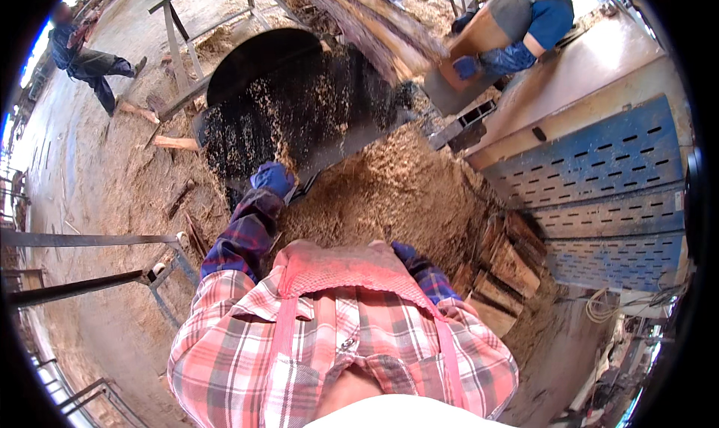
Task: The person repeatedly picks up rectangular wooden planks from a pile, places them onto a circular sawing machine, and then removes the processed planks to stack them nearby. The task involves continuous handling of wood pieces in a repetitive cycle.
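My left hand, in a blue glove, reaches forward to the near edge of a large black metal panel sprinkled with sawdust. Its fingers look curled, beside a small grey metal piece, but what they hold is hidden. My right hand, gloved in blue too, hangs low by the edge of my red apron. The fingers of that hand are mostly out of sight. Just past it lies a deep heap of sawdust.
Rough planks lie beyond the panel, near a co-worker's gloved hand. Another person stands far left. Slotted blue metal panels rise at right, above stacked wood offcuts. Metal rails jut in from the left.
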Demonstrator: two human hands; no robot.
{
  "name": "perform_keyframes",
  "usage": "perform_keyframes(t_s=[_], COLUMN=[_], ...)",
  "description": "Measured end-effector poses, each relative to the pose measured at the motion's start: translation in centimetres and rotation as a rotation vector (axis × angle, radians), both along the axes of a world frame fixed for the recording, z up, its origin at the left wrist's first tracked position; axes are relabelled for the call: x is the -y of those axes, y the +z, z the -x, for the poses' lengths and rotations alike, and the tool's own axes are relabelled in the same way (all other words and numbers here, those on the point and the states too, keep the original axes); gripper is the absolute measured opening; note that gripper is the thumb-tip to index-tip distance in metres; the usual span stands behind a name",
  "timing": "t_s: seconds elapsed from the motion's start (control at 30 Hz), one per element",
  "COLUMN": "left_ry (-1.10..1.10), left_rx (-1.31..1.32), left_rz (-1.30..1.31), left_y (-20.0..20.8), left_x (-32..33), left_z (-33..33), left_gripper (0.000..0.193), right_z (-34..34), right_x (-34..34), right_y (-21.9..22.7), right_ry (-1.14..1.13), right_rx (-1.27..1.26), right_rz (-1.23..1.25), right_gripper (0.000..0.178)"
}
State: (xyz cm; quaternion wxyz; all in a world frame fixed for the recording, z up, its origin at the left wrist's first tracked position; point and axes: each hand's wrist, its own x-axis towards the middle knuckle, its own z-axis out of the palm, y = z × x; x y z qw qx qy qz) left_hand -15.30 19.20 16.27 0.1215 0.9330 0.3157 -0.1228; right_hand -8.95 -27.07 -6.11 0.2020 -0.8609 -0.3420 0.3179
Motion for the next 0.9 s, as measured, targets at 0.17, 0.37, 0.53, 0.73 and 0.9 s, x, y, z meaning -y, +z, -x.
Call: perform_keyframes(t_s=[0.17, 0.37, 0.53, 0.73, 0.9], left_ry=[-0.053, 0.004, -0.160, 0.020, 0.114], left_rx=[0.100, 0.125, 0.505, 0.594, 0.744], left_rz=[-0.010, 0.463, 0.820, 1.247, 1.380], left_y=[-1.5, -1.3, -2.3, -2.1, -4.9], left_x=[-1.0, -3.7, -1.0, 5.7, 10.0], left_z=[0.2, -4.5, -12.6, -26.6, -33.8], left_gripper=[0.037, 0.042, 0.040, 0.055, 0.094], right_z=[-2.0, -11.6, -25.1, -49.7, -56.0], right_x=[-1.9, -11.3, -22.0, -26.8, -30.6], right_y=[0.8, 9.7, 25.8, 26.8, 23.6], right_ry=[0.023, -0.630, -0.276, -0.376, -0.186], right_rx=[0.115, -1.029, -0.863, 0.190, -0.385], right_rz=[0.045, -0.587, -0.908, -0.709, -0.534], right_gripper=[0.033, 0.031, 0.035, 0.054, 0.052])
